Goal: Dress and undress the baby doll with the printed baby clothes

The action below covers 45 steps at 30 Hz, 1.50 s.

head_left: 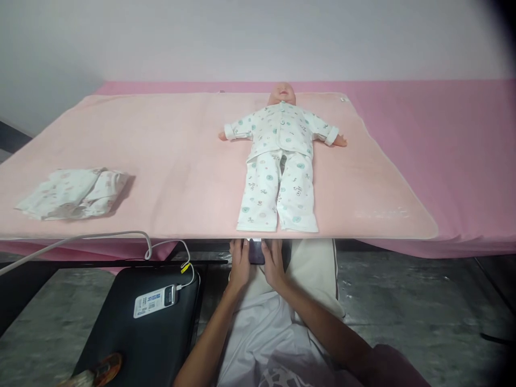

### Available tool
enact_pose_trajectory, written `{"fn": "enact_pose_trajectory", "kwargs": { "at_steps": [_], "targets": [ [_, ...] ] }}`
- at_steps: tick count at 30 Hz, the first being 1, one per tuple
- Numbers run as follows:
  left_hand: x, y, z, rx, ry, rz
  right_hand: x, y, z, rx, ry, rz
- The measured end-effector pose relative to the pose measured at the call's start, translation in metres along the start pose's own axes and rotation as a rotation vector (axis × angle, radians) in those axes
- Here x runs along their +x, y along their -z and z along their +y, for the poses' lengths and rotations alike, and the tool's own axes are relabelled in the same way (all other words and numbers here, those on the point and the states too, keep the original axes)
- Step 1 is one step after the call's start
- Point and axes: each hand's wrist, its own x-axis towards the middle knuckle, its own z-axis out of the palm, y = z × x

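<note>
My left hand [241, 263] and my right hand [274, 263] are below the near edge of the bed, over my lap. Between them they grip a dark smartphone [257, 253], its sides against my thumbs. A lit strip shows at its top, while the far end and some fingertips are hidden under the edge. Just above, a baby doll [283, 95] lies on its back with arms spread. It wears a white printed jacket [282, 129] with buttons at the front and matching trousers [262, 193], whose leg ends lie near the edge.
A light pink blanket [181, 161] covers a pink sheet [443, 150]. Folded printed cloth [76, 193] lies at left. A white power bank [155, 302] with a cable [92, 235] rests on a black seat [129, 344]. A wall [258, 37] stands behind.
</note>
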Motion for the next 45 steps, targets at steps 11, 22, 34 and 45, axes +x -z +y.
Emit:
{"fn": "enact_pose_trajectory", "kwargs": {
  "at_steps": [11,22,34,45],
  "targets": [
    [-0.010,0.007,-0.013,-0.164,0.087,-0.010,-0.052,0.062,0.004,-0.018,0.058,-0.051],
    [-0.033,0.015,0.003,-0.203,-0.058,-0.077,-0.043,0.057,-0.004,-0.145,0.107,-0.212],
    [-0.089,0.076,0.000,0.048,-0.120,-0.204,-0.065,0.086,-0.001,-0.304,-0.034,-0.401],
    [-0.080,0.079,0.011,0.291,-0.179,-0.248,-0.065,0.082,-0.025,-0.434,0.009,-0.432]
  ]
}}
